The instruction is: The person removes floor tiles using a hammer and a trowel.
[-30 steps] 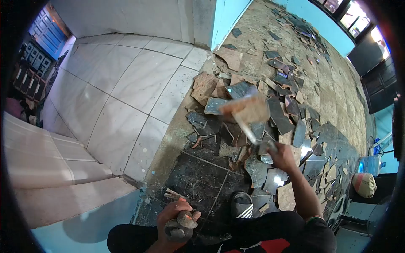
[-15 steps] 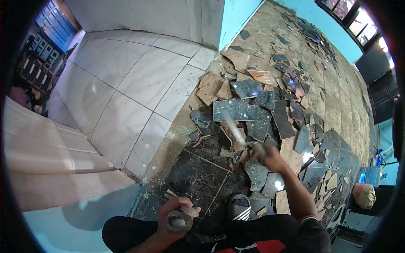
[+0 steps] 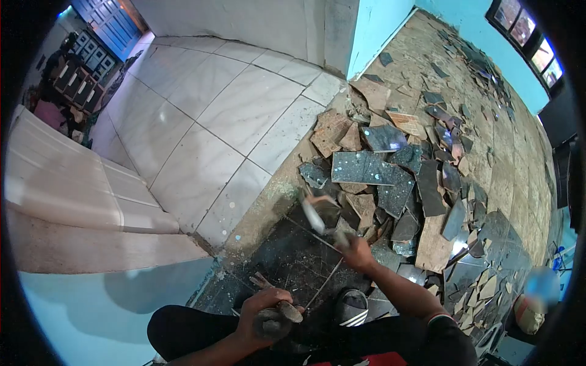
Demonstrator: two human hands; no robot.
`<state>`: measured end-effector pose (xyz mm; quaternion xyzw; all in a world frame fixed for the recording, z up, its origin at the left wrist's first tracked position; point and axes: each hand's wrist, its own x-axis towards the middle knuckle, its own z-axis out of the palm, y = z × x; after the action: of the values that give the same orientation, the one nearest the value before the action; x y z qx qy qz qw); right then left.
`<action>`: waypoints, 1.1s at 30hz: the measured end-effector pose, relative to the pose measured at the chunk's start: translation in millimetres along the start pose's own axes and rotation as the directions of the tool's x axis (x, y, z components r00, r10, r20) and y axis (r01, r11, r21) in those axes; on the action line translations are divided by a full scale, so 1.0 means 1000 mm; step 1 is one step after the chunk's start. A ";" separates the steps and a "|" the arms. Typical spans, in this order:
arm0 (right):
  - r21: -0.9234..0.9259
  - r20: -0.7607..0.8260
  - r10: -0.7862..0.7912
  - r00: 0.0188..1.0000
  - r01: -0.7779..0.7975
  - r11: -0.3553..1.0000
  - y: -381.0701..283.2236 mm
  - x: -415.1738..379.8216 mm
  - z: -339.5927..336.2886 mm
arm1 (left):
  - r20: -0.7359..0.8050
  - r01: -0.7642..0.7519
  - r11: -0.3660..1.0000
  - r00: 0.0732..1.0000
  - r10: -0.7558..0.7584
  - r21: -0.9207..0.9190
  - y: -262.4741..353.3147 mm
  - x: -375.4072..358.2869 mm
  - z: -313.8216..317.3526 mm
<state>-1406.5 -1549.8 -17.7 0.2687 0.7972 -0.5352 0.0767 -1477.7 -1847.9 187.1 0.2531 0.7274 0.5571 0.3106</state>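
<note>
My right hand (image 3: 359,253) is wrapped round the handle of a trowel (image 3: 314,217). Its pale blade, blurred by motion, points up and left over the near left edge of a heap of broken tiles (image 3: 363,168). A curved brownish blurred piece (image 3: 321,199) shows beside the blade. My left hand (image 3: 256,308), low over my lap, is closed round what looks like a claw hammer (image 3: 290,312); its handle end faces me and a forked end sticks out past the fingers. Dark floor tiles (image 3: 284,259) with pale dust lie between the hands.
White marbled tiles (image 3: 229,119) cover the floor to the left, beside a pale step (image 3: 91,244). Bare mortar (image 3: 503,165) with scattered shards stretches away right. My sandalled foot (image 3: 352,305) stands near the heap. A sack (image 3: 530,314) sits at far right.
My right hand has swung the trowel left and nearer to me, from over the heap's middle to its left edge. My left hand keeps its grip. The view has shifted left.
</note>
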 end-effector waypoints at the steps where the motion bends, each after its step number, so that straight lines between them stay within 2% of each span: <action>1: 0.099 0.031 0.138 0.990 -0.140 0.985 0.000 0.009 -0.011 | -0.013 0.014 1.000 1.000 -0.015 -0.026 -0.001 -0.001 0.001; 2: 0.193 0.075 0.272 0.960 -0.281 0.940 -0.004 0.017 -0.024 | -0.035 0.017 0.998 0.999 -0.019 -0.054 -0.001 -0.003 0.004; 3: 0.318 0.126 0.243 0.962 -0.271 0.908 -0.017 0.020 -0.040 | -0.052 0.016 0.997 0.998 -0.020 -0.079 0.001 -0.003 0.007; 6: 0.098 -0.059 0.057 0.997 -0.051 0.994 0.001 0.020 -0.032 | -0.044 -0.003 0.999 0.999 0.001 -0.052 -0.007 0.000 0.003; 7: 0.155 0.014 0.151 0.988 -0.151 0.976 -0.014 0.014 -0.040 | -0.036 -0.008 0.999 0.999 0.006 -0.031 -0.005 0.004 0.002; 9: 0.108 -0.040 0.091 0.995 -0.087 0.990 0.012 0.018 -0.037 | -0.032 -0.016 1.000 0.999 0.015 -0.014 -0.001 0.009 0.005; 13: 0.021 -0.037 0.138 0.990 -0.138 0.990 -0.004 -0.011 -0.052 | -0.027 -0.054 0.990 0.998 0.059 0.131 0.004 0.016 0.006; 19: -0.164 -0.226 -0.015 0.974 -0.023 0.986 -0.018 -0.059 -0.059 | -0.028 -0.023 0.999 0.999 0.024 0.033 0.010 0.020 0.005; 23: -0.098 -0.239 0.121 0.963 -0.148 0.984 -0.024 -0.057 -0.058 | -0.038 -0.042 0.999 0.998 0.044 0.033 0.010 0.020 0.002; 26: -0.191 -0.246 -0.002 0.969 -0.046 0.981 -0.007 -0.023 -0.046 | -0.023 -0.024 1.000 0.999 0.023 -0.011 -0.002 0.015 0.001; 27: -0.093 -0.261 -0.006 0.965 -0.019 0.995 -0.002 -0.012 -0.041 | -0.007 -0.020 1.000 1.000 0.020 0.001 -0.004 0.015 0.000; 30: 0.206 -0.230 0.153 0.961 -0.106 0.973 -0.025 0.009 -0.045 | 0.021 0.006 1.000 1.000 -0.005 -0.021 -0.007 0.012 -0.005; 31: -0.128 -0.392 -0.243 0.887 0.208 0.970 0.018 0.029 -0.033 | 0.024 0.016 0.999 1.000 -0.015 -0.045 -0.008 0.012 -0.006; 33: 0.074 -0.371 -0.103 0.923 0.141 0.987 0.026 0.049 -0.032 | 0.019 -0.025 1.000 1.000 0.025 0.007 -0.009 0.013 -0.007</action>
<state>-1429.3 -1496.4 -46.0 0.3169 0.7850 -0.5186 -0.1201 -1492.2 -1845.7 177.1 0.2685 0.7232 0.5559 0.3096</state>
